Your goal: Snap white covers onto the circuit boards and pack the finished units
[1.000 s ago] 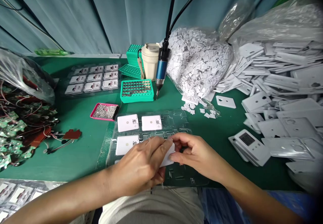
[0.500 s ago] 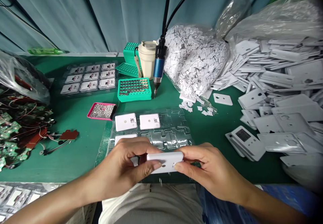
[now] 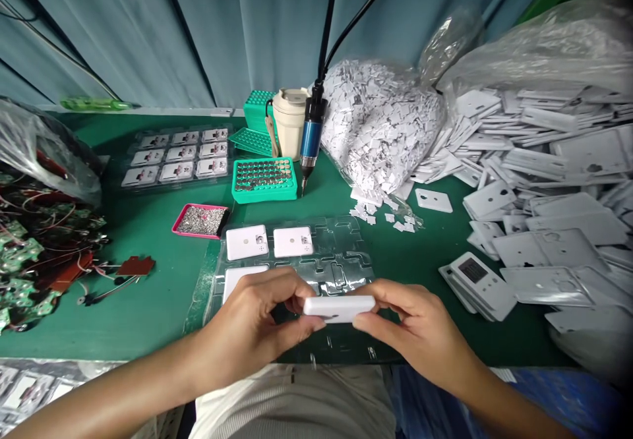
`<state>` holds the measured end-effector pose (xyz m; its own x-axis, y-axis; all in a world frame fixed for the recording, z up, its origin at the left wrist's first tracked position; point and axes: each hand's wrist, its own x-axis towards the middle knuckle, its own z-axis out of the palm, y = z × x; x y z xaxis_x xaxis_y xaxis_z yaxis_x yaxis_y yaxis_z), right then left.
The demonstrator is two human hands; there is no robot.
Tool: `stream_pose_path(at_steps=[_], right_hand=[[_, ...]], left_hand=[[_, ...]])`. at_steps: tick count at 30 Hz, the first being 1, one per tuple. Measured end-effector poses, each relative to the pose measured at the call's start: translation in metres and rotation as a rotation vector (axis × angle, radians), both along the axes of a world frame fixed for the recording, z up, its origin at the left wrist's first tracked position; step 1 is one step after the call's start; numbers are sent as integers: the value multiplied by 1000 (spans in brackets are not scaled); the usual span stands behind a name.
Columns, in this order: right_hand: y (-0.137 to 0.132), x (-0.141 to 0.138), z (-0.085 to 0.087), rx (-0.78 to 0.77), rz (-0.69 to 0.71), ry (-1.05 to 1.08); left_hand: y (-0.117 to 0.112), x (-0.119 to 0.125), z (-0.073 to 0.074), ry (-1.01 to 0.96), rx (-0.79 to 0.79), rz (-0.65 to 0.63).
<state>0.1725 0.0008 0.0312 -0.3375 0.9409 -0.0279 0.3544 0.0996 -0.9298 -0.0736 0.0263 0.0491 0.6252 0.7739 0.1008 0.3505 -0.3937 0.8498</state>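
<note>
White plastic case point(image 3: 339, 308) lies across, long axis left-right; left hand point(image 3: 247, 320) and right hand point(image 3: 413, 327) each grip one end, closed on it.

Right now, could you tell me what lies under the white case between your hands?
A clear plastic tray lies below the white case; that case, your left hand and right hand hide the part directly beneath.
</note>
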Motion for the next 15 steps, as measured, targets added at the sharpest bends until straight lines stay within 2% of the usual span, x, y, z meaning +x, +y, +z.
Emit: stream_pose_path(at_steps=[3, 6, 8, 10, 12, 14, 15], right_hand=[[-3, 3, 7, -97, 138, 53], [-7, 0, 14, -158, 232, -127], [-10, 4, 14, -88, 225, -230], [-14, 20, 10, 93, 47, -326], [-21, 48, 2, 316, -249, -480], [-27, 88, -12, 471, -499, -662], [-30, 109, -22, 521, -537, -716]], left_hand=[[-2, 1, -2, 35, 125, -107], [-7, 8, -4, 92, 314, -263], [-8, 11, -5, 132, 396, -294], [-2, 11, -7, 166, 435, -248], [15, 7, -8, 195, 454, -133], [44, 0, -8, 222, 490, 9], [61, -5, -8, 254, 519, 79]])
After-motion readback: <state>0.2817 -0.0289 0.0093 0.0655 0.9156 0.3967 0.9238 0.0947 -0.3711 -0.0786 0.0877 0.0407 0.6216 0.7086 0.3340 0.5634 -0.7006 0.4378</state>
